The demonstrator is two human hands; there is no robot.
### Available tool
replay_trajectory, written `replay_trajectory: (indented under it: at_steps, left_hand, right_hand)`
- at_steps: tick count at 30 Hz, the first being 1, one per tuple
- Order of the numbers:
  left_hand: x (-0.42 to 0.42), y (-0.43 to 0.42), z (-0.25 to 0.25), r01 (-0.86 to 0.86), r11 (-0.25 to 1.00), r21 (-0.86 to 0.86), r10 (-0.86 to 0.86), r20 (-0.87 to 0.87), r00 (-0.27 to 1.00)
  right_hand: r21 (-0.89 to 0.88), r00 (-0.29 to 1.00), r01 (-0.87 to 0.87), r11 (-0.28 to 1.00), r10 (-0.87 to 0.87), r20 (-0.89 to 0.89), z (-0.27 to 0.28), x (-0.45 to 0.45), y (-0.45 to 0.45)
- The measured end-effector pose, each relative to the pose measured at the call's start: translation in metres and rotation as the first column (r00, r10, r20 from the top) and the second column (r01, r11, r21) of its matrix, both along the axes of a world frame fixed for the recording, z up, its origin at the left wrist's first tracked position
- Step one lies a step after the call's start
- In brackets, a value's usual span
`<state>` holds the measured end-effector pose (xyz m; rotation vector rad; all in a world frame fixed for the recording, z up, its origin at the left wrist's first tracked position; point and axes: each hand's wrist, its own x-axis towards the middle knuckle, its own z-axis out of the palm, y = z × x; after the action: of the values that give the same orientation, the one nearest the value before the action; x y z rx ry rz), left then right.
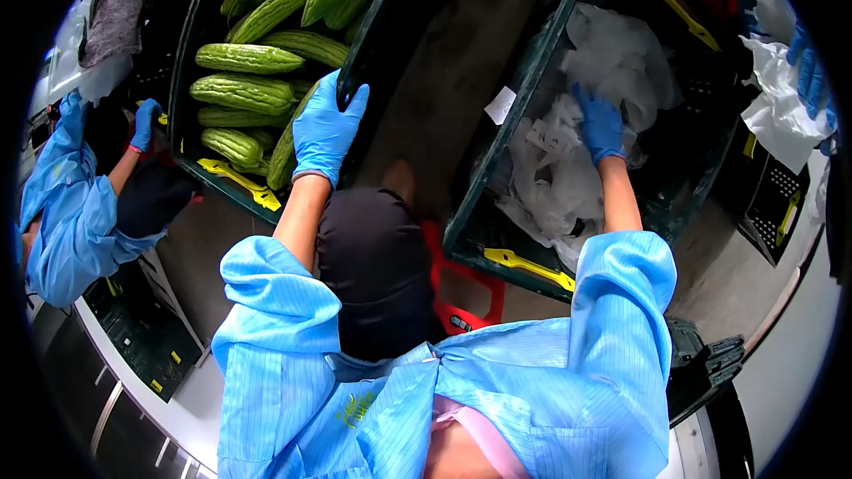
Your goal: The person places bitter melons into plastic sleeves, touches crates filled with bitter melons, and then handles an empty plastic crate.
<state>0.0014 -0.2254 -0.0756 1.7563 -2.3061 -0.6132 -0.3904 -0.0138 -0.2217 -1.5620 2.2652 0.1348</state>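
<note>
My left hand [325,131], in a blue glove, grips the rim of a dark green crate [376,27], its thumb on the outer side of the wall. Several ribbed green bitter melons [244,90] lie piled in that crate, and one rests right beside the hand. My right hand [603,127], gloved too, reaches down into a second dark crate [511,137] and is closed on crumpled white plastic [552,168]. Folds of the plastic partly hide its fingertips.
Yellow handles [530,268] mark the crates' ends. A red stand [484,288] shows under the right crate. At the left, a person in a blue coat [75,213] works; at the far right, another person's blue gloves [808,75] are near white sheets [781,106].
</note>
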Motion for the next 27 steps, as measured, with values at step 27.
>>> replay_trajectory:
  at_steps: [27]
  left_hand:
    - [0.008, -0.004, 0.001, 0.033, 0.999, -0.041, -0.033, -0.008, 0.999]
  right_hand:
    - [0.125, 0.844, -0.286, 0.95, 0.188, 0.503, -0.072, 0.165, 0.098]
